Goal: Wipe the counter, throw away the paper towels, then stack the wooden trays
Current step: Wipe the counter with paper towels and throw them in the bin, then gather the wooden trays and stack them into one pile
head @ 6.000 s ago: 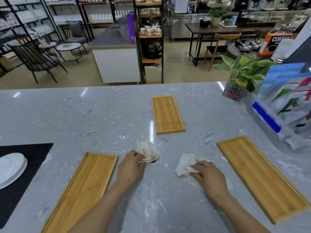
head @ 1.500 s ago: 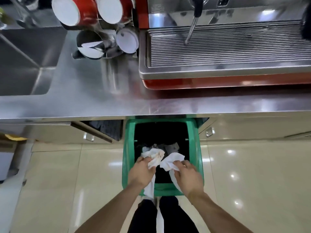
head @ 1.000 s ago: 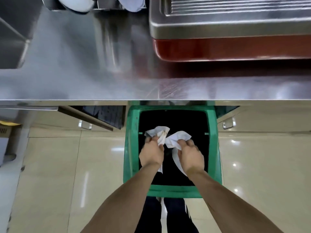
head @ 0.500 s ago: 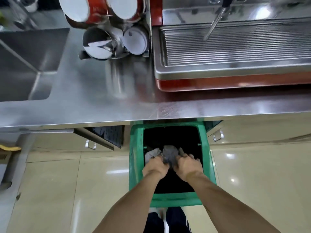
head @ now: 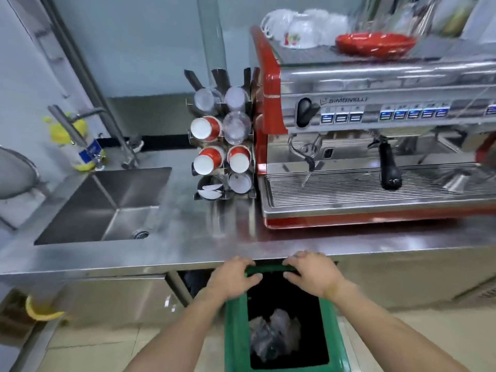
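Observation:
A green trash bin [head: 234,328] stands on the floor under the edge of a steel counter [head: 188,237]. Crumpled paper towels [head: 273,334] lie inside it, low in the dark lining. My left hand [head: 233,277] grips the bin's far rim at its left corner. My right hand [head: 312,273] grips the same far rim toward the right. Neither hand holds paper. No wooden trays are in view.
A red and steel espresso machine [head: 375,146] fills the counter's right side. A rack of paper cups [head: 222,146] stands left of it. A steel sink [head: 107,205] with a tap and a yellow soap bottle [head: 77,146] is further left. Cabinet fronts run under the counter.
Both hands have let go of the paper towels, which now lie in the bin. The hands moved up onto the bin's far rim. My view has tilted up toward the counter.

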Motion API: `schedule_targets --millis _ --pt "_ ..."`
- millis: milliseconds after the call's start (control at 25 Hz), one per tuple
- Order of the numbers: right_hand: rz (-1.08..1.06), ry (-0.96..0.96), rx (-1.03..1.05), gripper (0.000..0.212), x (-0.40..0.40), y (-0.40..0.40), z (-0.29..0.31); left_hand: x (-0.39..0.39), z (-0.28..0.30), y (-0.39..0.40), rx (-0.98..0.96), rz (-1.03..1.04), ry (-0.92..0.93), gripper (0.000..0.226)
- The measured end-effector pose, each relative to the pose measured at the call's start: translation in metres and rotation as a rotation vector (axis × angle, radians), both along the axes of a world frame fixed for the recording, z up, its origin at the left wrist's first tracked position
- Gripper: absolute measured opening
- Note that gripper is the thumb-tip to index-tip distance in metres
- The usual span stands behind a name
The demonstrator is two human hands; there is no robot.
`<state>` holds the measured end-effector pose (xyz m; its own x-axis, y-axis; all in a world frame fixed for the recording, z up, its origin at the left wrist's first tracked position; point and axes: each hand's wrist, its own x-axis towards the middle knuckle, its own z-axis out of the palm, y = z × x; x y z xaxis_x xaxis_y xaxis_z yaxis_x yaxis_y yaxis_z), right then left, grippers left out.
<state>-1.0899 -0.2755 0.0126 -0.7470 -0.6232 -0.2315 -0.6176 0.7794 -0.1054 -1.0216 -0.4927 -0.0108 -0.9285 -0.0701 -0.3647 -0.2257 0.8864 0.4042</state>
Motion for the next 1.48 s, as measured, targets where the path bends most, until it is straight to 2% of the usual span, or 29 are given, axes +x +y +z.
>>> schedule_targets --millis 120,320,560,720,960,1280,1480 --pt "-0.002 0.164 -0.124 0.045 -0.001 0.008 0.036 0.004 0.038 -0.018 -0.092 -0.031 0.185 0.062" --pt "0.059 0.3 -0.247 0.05 0.002 0.027 0.086 0.034 0.086 -0.019 -0.252 -0.015 0.524 0.06" --pt "0.166 0.362 -0.333 0.05 0.023 0.051 0.109 0.09 0.115 0.015 -0.301 0.069 0.735 0.055" --pt "0.284 0.38 -0.363 0.047 0.039 0.064 0.106 0.137 0.119 0.044 -0.356 0.166 0.731 0.055" --pt "0.452 0.312 -0.429 0.043 0.066 0.048 0.092 0.213 0.112 0.07 -0.451 0.414 0.597 0.057" --pt "0.8 0.202 -0.341 0.047 0.118 -0.019 0.087 0.317 0.101 0.081 -0.455 0.782 0.33 0.069" --pt "1.026 0.181 -0.373 0.052 0.171 -0.066 0.097 0.387 0.113 0.089 -0.522 0.984 0.275 0.068"
